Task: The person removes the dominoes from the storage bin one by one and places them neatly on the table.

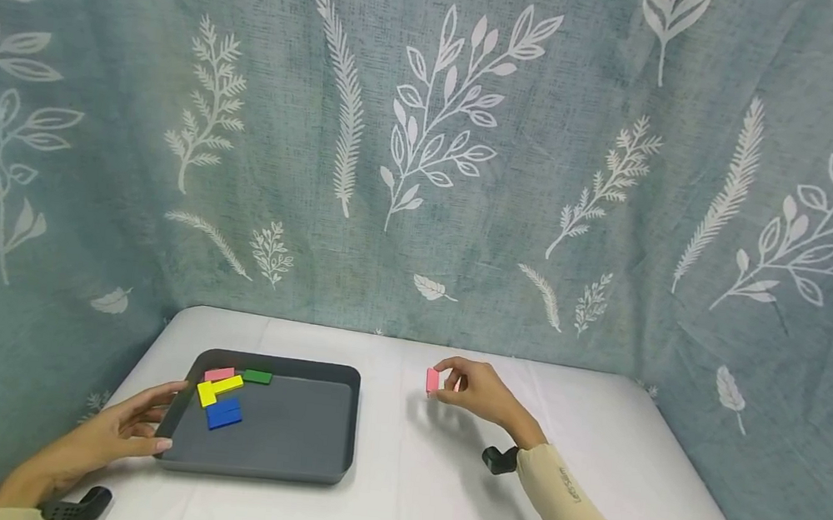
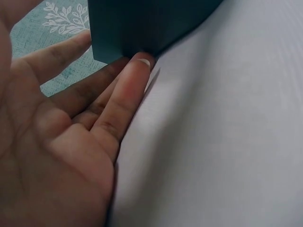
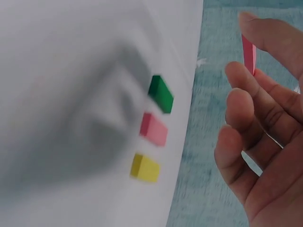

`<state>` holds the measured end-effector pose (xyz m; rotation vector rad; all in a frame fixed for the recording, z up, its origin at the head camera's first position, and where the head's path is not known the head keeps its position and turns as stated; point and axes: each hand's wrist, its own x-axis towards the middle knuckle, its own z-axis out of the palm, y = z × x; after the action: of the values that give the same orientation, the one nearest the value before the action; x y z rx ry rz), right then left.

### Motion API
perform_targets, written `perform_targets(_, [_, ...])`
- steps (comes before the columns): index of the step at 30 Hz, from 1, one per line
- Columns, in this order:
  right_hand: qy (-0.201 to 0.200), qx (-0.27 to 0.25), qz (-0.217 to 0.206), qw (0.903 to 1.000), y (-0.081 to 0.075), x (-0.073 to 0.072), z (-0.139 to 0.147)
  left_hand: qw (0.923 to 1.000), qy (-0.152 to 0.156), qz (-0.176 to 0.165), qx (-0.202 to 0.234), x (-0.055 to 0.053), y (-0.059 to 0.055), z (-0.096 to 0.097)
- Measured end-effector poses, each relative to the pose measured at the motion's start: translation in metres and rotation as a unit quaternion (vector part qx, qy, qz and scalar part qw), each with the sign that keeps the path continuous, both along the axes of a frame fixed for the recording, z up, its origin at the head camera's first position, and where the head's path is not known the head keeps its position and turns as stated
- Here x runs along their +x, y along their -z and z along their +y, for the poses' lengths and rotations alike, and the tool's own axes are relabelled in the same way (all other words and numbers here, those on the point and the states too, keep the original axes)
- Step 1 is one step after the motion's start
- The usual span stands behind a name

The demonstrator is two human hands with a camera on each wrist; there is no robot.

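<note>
A pink block (image 1: 432, 380) is pinched upright between the thumb and fingertips of my right hand (image 1: 475, 390), over the white table right of the tray. In the right wrist view the pinched block shows as a thin pink strip (image 3: 249, 54). Below it on the table stand a green block (image 3: 161, 94), another pink block (image 3: 154, 129) and a yellow block (image 3: 145, 168), mostly hidden by the hand in the head view. My left hand (image 1: 123, 426) touches the left wall of a dark grey tray (image 1: 275, 474) with fairly straight fingers.
Inside the tray's left part lie a pink block (image 1: 220, 375), yellow blocks (image 1: 227, 384), a green block (image 1: 258, 377) and blue blocks (image 1: 224, 414). A patterned curtain (image 1: 426, 160) rises behind the white table (image 1: 392, 517).
</note>
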<state>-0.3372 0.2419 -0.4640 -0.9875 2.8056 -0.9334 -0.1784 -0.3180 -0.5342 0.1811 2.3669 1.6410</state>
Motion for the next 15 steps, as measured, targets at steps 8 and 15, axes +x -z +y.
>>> perform_targets(8, [0.013,0.007,-0.004,0.9999,0.007,0.000,0.025,0.9998,0.008,0.016,-0.004,0.001,-0.002,-0.001])
perform_targets(15, [0.028,0.026,-0.004,0.9993,0.016,-0.004,0.043,0.9999,0.006,0.010,-0.007,0.002,-0.001,-0.001])
